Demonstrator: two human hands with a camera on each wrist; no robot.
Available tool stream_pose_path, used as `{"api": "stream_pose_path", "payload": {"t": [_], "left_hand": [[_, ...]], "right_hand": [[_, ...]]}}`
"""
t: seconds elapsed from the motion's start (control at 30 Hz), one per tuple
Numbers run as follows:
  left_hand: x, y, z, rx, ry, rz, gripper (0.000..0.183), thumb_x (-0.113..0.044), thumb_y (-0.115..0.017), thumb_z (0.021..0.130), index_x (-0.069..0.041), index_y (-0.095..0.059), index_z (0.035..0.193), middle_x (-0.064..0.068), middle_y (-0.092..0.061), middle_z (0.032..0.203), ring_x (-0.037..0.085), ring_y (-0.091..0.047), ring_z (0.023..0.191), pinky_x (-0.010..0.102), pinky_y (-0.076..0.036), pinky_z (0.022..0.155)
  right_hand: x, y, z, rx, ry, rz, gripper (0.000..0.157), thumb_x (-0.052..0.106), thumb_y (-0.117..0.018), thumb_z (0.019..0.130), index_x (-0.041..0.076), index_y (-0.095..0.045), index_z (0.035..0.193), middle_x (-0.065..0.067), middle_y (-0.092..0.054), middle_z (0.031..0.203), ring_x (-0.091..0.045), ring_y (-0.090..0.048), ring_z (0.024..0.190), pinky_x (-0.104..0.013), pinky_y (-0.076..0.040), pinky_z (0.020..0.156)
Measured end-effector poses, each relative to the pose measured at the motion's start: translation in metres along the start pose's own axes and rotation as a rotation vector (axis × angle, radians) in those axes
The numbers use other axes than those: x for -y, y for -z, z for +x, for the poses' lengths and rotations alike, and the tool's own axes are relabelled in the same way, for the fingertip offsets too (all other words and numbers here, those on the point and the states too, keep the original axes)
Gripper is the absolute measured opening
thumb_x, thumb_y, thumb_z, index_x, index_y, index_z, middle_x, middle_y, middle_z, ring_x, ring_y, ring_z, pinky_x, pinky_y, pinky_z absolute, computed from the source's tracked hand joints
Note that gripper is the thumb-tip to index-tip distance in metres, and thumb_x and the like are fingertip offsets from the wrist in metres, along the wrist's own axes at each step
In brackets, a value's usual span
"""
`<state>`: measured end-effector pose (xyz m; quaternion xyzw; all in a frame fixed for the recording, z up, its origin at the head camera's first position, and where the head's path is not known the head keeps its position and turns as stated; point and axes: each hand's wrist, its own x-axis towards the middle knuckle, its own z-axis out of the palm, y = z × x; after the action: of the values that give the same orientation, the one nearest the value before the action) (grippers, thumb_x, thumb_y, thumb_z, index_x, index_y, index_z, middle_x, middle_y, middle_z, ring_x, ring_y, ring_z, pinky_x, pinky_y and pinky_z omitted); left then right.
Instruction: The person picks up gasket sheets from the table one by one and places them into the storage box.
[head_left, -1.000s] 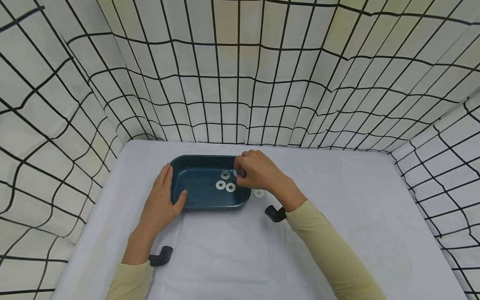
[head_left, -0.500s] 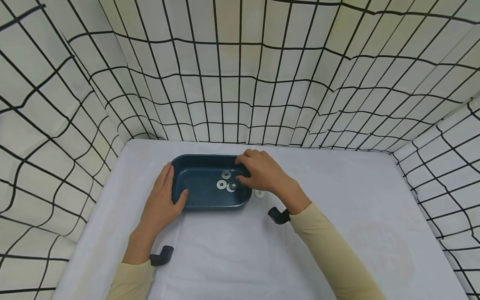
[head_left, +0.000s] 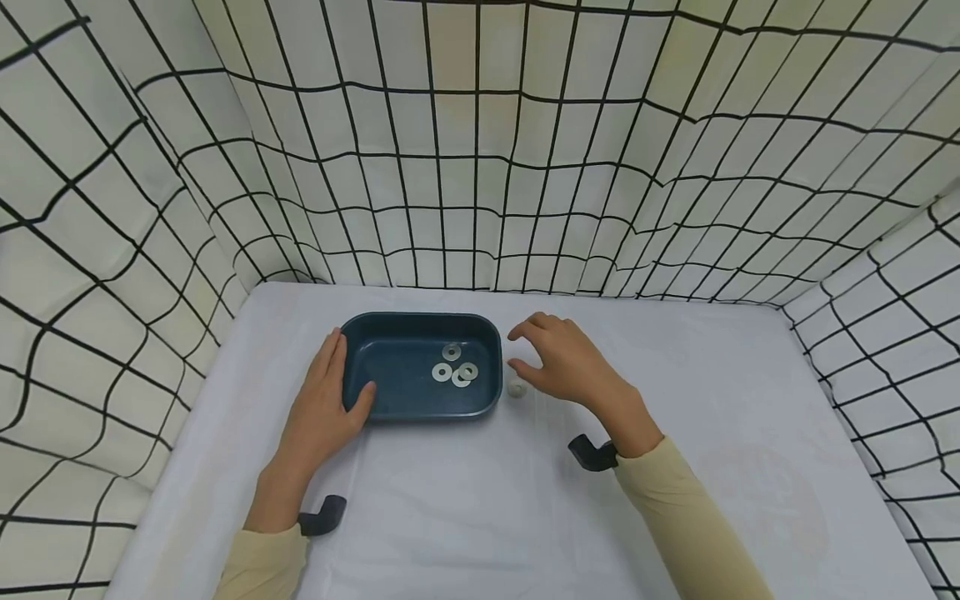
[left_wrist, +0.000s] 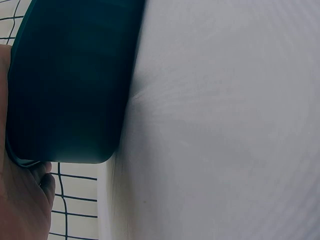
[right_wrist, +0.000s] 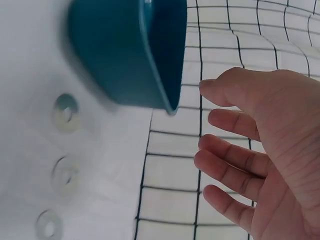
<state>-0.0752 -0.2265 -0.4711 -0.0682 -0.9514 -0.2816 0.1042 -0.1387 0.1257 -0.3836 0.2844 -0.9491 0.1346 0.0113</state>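
A dark blue rectangular tray (head_left: 397, 408) lies on the white cloth with several flat metal washers (head_left: 442, 372) in its right half. Two of these overlap. My left hand (head_left: 322, 408) rests along the tray's left end, fingers straight against the outer wall and thumb over the front rim. Just off the tray's right end hovers my right hand (head_left: 566, 358), fingers spread and loosely bent with nothing between them. Below it, a loose washer (head_left: 517, 387) lies on the cloth. In the right wrist view, three washers (right_wrist: 49, 226) stand in a row on the cloth beside the tray.
Black grid netting (head_left: 480, 183) over pale walls encloses the table at the back and both sides. White cloth (head_left: 450, 508) covers the tabletop. A dark camera mount (head_left: 592, 454) juts from the right wrist, another mount (head_left: 322, 515) from the left.
My right hand let go of a washer, which dropped onto another in the tray. Then the hand moved right, out over the cloth. My left hand stayed at the tray.
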Motion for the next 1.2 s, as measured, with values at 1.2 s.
{"api": "stream_pose_path", "payload": {"t": [1.2], "left_hand": [[0.001,0.000,0.000,-0.001,-0.002,0.006,0.083,-0.036,-0.058,0.100,-0.004,-0.013,0.162,0.015,-0.014,0.170,0.035,-0.018,0.158,0.054,-0.023,0.127]], "right_hand": [[-0.044,-0.061,-0.097,-0.148,-0.335,0.123,0.033,0.025,-0.078,0.087,0.008,-0.072,0.114,-0.014,-0.069,0.118,-0.031,-0.067,0.104,-0.049,-0.056,0.086]]}}
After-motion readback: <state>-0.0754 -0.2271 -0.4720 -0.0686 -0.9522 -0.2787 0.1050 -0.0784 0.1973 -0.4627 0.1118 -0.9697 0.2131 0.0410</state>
